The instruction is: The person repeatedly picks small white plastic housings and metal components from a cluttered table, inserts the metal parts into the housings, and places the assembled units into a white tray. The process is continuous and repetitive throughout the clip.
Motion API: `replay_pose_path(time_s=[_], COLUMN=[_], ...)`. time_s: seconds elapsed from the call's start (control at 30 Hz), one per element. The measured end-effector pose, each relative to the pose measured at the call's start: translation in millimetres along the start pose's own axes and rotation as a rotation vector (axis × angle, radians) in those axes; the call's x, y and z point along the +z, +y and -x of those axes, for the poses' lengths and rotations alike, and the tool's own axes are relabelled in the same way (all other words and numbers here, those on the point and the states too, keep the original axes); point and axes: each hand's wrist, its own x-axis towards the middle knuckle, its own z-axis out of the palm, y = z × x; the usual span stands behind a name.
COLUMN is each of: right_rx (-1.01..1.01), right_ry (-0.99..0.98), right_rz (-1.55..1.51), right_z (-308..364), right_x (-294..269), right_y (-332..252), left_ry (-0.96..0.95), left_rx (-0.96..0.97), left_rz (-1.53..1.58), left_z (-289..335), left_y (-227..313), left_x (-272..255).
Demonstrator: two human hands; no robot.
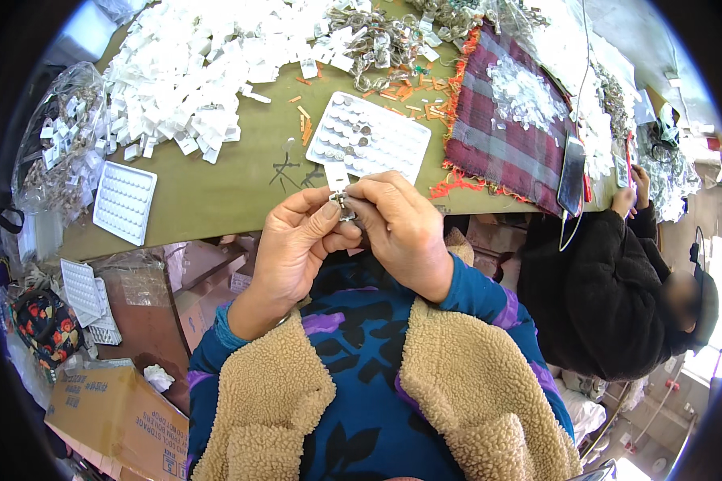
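My left hand [297, 244] and my right hand [405, 228] meet just in front of the table's near edge. Between their pinched fingertips is a small shiny metal piece with a white tag [337, 174]. The tag sticks up past the fingers, while the fingertips partly cover the metal; its exact kind is too small to tell. Directly beyond the hands lies a white tray [405, 150] with rows of round pockets, some holding small dark or metallic round pieces.
A large heap of white tags [176, 72] covers the far left. Bunched metal pieces [377, 40] and orange strips [413, 88] lie farther back. On the right are a plaid cloth [489, 144] with clear pieces, a phone [570, 172] and a person [610, 289] in dark clothes.
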Motion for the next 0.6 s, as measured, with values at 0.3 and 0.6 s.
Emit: replay_pose_path(time_s=[0.3,0.6], right_rx=[-0.033,-0.061], right_ry=[-0.241,-0.077], right_rz=[-0.116,-0.276], right_z=[-7,4], right_x=[-13,-6], right_y=[8,0], left_ry=[-0.028,-0.001], left_rx=[0.022,0.099], left_rz=[0.004,-0.202], left_z=[6,9], left_y=[-6,13], left_x=[-4,9])
